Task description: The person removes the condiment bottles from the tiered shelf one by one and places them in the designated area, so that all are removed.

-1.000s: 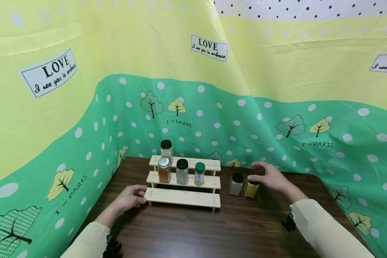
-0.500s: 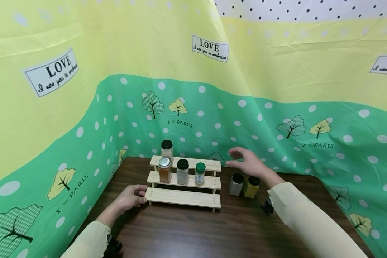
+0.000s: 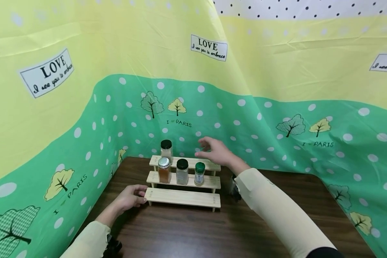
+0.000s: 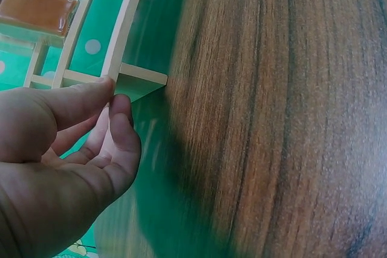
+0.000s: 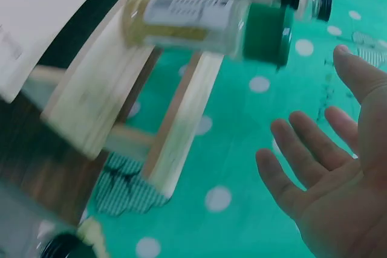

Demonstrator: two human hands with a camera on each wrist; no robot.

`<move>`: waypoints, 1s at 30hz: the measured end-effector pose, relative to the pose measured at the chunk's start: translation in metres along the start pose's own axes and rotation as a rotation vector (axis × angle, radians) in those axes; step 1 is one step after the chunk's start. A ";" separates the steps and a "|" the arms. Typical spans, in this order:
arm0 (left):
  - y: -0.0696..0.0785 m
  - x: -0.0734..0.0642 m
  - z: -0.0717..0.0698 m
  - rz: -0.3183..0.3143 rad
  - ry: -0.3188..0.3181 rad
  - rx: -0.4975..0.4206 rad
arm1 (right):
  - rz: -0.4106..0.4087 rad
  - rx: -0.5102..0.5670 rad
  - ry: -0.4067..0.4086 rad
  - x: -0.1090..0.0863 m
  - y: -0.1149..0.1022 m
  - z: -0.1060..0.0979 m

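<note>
My left hand [image 3: 130,197] pinches the left end of the bottom step of a wooden three-step spice rack [image 3: 182,197]; in the left wrist view the thumb and fingertips meet at its corner. Over the right part of the top step, my right hand [image 3: 216,152] hovers with spread fingers and an empty palm. On the middle step stand a silver-lidded jar of orange-brown spice [image 3: 164,174], a black-capped jar [image 3: 182,173] and a green-capped jar [image 3: 199,175]. Another black-capped jar [image 3: 166,150] is at the top step's left end.
The rack stands on a dark wood table [image 3: 180,233] against a green and yellow printed cloth [image 3: 187,104]. In the right wrist view, a black-capped jar [image 5: 63,246] shows at the lower left. My right forearm covers the area right of the rack in the head view.
My right hand has moved left from above the yellow-filled jar on the table to over the rack's top step. That jar and its neighbour became hidden behind the arm. The left hand stayed put.
</note>
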State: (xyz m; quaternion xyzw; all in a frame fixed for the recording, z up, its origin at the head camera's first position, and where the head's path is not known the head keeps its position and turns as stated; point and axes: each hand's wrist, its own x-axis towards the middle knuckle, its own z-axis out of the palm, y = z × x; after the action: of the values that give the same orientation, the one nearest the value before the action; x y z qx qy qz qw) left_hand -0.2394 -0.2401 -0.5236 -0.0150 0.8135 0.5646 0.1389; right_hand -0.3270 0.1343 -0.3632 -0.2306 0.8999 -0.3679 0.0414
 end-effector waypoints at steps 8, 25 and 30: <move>0.000 0.000 -0.001 0.000 0.019 0.007 | 0.013 0.015 -0.024 0.026 -0.029 0.026; 0.002 0.000 0.001 -0.024 0.018 0.010 | 0.052 0.005 -0.026 0.052 -0.053 0.071; 0.001 0.000 0.000 -0.021 0.012 0.013 | 0.047 -0.001 -0.033 0.057 -0.055 0.080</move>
State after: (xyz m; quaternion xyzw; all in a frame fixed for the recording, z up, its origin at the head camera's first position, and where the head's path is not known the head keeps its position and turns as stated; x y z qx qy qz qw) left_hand -0.2398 -0.2402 -0.5229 -0.0260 0.8179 0.5575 0.1399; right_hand -0.3370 0.0228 -0.3781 -0.2156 0.9043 -0.3626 0.0649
